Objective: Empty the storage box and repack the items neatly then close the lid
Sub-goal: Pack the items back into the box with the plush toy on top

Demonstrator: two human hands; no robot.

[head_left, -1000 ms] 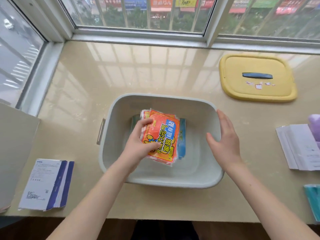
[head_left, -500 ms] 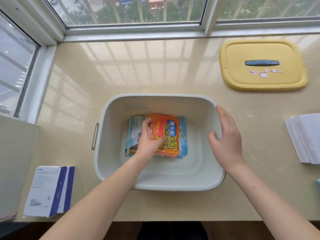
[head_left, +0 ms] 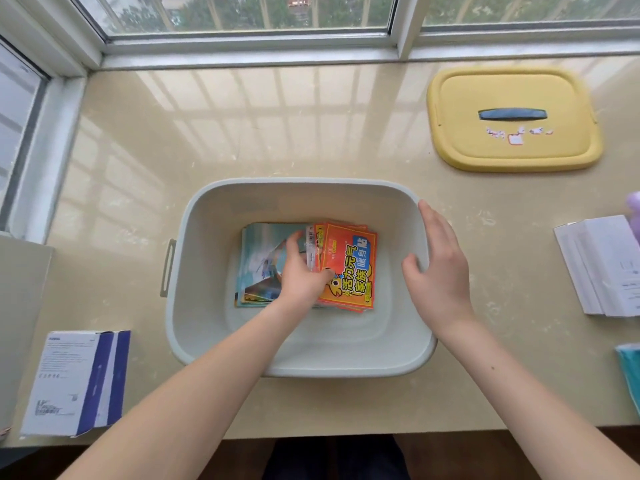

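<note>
Head view: a pale storage box (head_left: 194,341) sits on a beige windowsill counter (head_left: 277,133), open, with its yellow lid (head_left: 512,91) lying flat well apart at the far right. Inside the box, the left hand (head_left: 301,275) presses down on a stack of orange packets (head_left: 349,268), fingers curled over their left edge with the thumb on the front, gripping them. These packets lie on a flat teal booklet (head_left: 259,258) on the box floor. The right hand (head_left: 438,268) rests against the box's right rim, fingers spread wide and holding nothing, thumb hooked just inside the wall.

Outside the box, a white and blue carton (head_left: 76,382) lies at the near left, a pile of white papers (head_left: 606,268) at the right, with a teal thing (head_left: 630,368) cut off by the right edge and a purple thing (head_left: 633,206) barely showing above the papers.

Repacking looks only partly done. The orange packets are fanned and sit off to the right of the booklet, so letting go carelessly could leave them splayed and the stack untidy. Slick wrappers may slide when the carton or papers go on top. If the taller things are piled unevenly, the lid might not seat. Should the right hand lift off, the light box could skid on the glossy counter.
</note>
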